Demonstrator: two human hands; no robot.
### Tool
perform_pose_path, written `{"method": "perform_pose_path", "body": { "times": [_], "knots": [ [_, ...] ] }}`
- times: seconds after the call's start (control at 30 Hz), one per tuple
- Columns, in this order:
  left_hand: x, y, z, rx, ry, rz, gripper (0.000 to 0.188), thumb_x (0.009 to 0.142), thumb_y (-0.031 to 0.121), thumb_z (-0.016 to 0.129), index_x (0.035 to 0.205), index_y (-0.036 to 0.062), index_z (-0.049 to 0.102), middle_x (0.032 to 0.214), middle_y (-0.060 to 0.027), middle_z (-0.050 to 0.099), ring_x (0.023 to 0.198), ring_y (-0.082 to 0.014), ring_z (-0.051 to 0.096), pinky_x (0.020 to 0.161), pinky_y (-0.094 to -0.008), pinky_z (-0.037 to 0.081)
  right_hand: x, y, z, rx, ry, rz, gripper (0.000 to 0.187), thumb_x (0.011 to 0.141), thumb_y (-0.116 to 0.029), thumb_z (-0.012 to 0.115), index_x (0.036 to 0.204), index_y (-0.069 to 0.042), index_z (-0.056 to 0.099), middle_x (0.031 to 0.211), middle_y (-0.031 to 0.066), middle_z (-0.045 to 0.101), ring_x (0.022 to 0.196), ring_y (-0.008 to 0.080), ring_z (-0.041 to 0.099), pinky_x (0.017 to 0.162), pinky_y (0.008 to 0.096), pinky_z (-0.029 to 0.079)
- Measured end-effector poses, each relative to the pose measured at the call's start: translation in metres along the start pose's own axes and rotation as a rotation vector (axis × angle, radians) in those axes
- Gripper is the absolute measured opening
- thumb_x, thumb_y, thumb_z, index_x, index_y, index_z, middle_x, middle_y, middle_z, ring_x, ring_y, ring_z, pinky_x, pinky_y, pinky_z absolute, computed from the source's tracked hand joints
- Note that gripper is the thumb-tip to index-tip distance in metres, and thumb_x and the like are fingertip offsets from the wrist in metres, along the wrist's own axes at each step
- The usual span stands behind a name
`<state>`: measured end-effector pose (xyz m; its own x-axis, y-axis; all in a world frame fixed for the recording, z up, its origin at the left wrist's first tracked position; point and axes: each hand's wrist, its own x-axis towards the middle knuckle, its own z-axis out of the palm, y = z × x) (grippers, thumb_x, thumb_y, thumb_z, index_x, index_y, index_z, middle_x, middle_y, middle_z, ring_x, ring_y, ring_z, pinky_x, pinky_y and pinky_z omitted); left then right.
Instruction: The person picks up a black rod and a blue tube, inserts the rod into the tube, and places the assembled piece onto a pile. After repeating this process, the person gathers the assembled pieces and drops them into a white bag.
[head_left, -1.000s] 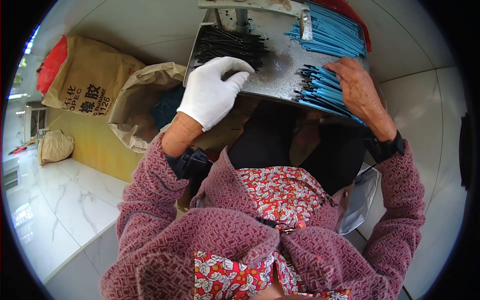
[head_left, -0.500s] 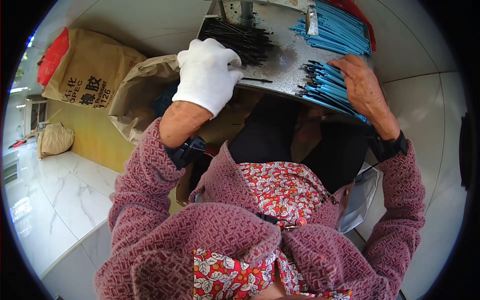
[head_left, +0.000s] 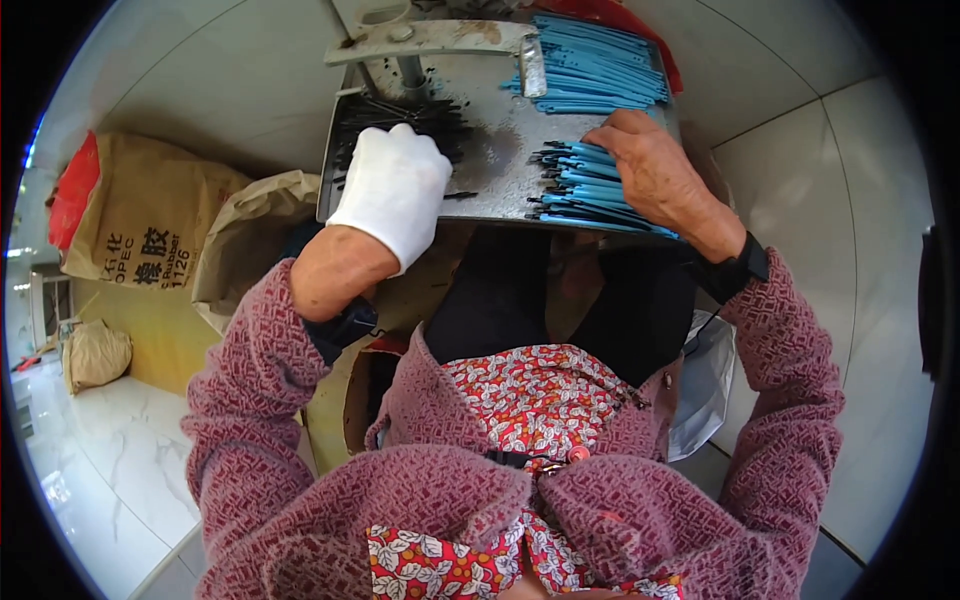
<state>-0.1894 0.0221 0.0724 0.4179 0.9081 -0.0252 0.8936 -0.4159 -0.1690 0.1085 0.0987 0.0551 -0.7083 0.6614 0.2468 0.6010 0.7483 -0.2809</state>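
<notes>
My left hand (head_left: pixel 392 190), in a white glove, is curled at the near left edge of a metal tray, against a pile of thin black strips (head_left: pixel 425 125). Its fingertips are hidden beneath the glove, so what they hold cannot be seen. One loose black strip (head_left: pixel 462 195) lies just right of the glove. My bare right hand (head_left: pixel 662 180) bends over a bundle of thin blue strips with black ends (head_left: pixel 585 190), its fingers closed on the bundle's far side. The fingertips are partly hidden.
A second stack of blue strips (head_left: pixel 600 65) lies at the far right of the tray (head_left: pixel 500 150), beside a metal bar (head_left: pixel 430 40) on a post. An open paper sack (head_left: pixel 225 235) stands left of the tray, with a printed brown sack (head_left: pixel 150 195) behind it.
The view has shifted, showing more of the tray's far side and the metal bar. My left hand sits slightly further over the tray, nearer the black strips. My right hand stays on the blue bundle.
</notes>
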Motion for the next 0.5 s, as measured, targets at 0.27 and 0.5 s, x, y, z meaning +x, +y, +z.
{"method": "perform_pose_path", "body": {
  "times": [0.27, 0.5],
  "knots": [
    [-0.001, -0.007, 0.003, -0.299, 0.205, 0.057, 0.011, 0.076, 0.01, 0.075, 0.083, 0.0066, 0.068, 0.086, -0.011, 0.063, 0.088, -0.0341, 0.058, 0.077, -0.0454, 0.045, 0.015, 0.012, -0.024, -0.032, 0.007, 0.038, 0.017, 0.09, 0.001, 0.057, 0.103, 0.0, 0.068, 0.099, 0.016, 0.062, 0.086, 0.0403, 0.063, 0.075, 0.0447, 0.051],
    [-0.009, 0.015, 0.006, -0.601, 0.443, -0.113, 0.016, 0.08, 0.003, 0.071, 0.094, 0.0065, 0.064, 0.09, -0.0109, 0.06, 0.088, -0.0337, 0.057, 0.079, -0.0453, 0.045, 0.033, 0.04, -0.014, -0.193, 0.026, -0.015, 0.012, 0.089, -0.003, 0.063, 0.101, -0.001, 0.064, 0.097, 0.0144, 0.06, 0.088, 0.0386, 0.063, 0.075, 0.0461, 0.052]
  ]
}}
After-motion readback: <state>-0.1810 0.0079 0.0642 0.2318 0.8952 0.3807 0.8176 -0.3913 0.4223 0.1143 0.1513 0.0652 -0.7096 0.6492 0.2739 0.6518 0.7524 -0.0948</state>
